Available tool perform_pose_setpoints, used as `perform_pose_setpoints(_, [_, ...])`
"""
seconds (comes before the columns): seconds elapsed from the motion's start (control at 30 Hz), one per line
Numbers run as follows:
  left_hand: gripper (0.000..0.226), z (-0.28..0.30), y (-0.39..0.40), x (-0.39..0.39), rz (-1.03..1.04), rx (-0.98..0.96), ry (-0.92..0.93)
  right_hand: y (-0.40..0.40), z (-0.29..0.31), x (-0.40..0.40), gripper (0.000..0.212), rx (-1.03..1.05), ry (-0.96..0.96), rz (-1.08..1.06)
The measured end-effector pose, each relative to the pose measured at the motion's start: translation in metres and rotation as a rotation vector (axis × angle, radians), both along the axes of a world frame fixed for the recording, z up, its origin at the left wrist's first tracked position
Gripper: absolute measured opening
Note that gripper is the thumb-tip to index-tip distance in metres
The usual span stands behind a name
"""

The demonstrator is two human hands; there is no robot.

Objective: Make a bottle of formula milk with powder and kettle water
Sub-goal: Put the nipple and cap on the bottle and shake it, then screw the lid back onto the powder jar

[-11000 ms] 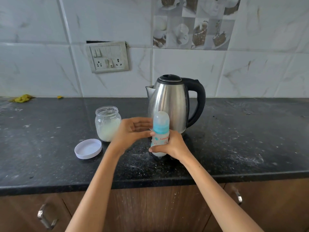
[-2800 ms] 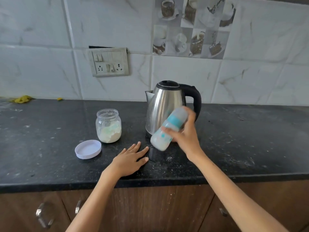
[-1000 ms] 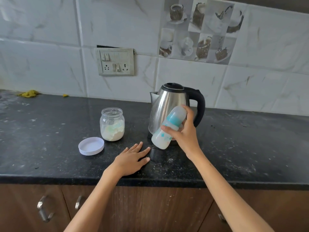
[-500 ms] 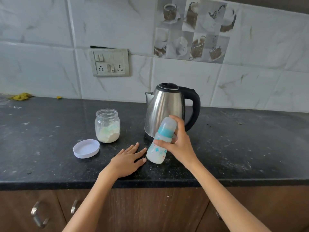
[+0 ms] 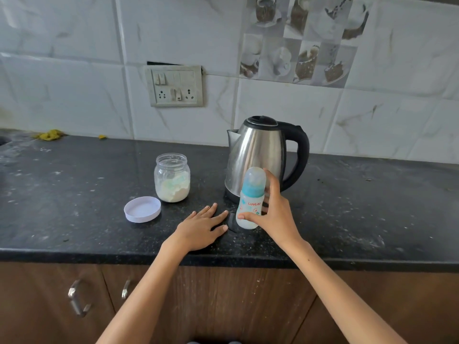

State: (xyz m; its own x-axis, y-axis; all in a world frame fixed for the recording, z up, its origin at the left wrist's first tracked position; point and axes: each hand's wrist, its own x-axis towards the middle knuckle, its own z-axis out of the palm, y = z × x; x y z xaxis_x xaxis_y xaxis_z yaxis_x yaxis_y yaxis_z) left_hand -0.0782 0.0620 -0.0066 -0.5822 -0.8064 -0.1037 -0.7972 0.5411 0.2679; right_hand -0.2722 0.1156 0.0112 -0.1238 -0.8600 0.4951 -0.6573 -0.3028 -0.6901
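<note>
A dusty black bench (image 5: 74,194) is carrying the kettle (image 5: 258,157). Before it, the right hand (image 5: 275,219) is gripping the capped bottle (image 5: 250,198) (light, smooth plastic; hold mid-body); the left hand (image 5: 201,228) is resting flat.

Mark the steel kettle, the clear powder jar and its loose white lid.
Steel kettle (image 5: 255,155), head view, on the body.
Clear powder jar (image 5: 172,180), head view, on the glass wall.
Loose white lid (image 5: 142,209), head view, on its inner face.
</note>
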Motion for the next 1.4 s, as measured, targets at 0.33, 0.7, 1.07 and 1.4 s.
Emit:
perform_pose_setpoints(0.33, [0.048, 0.005, 0.004, 0.023, 0.022, -0.110, 0.277, 0.046, -0.030, 0.056, 0.040, -0.343, 0.137, -0.125])
perform_pose_setpoints(0.7, [0.071, 0.022, -0.008, 0.118, 0.551, -0.352, 0.386, -0.030, -0.022, 0.143, 0.031, -0.011, 0.293, 0.131])
perform_pose_setpoints(1.07, [0.057, 0.013, -0.025, 0.125, 0.651, -0.238, 0.470, -0.060, -0.018, 0.155, 0.038, 0.117, 0.336, 0.175])
perform_pose_setpoints(1.4, [0.060, 0.036, -0.003, 0.097, 0.576, 0.391, 1.253, -0.047, -0.005, 0.145, 0.068, -0.152, -0.083, 0.241])
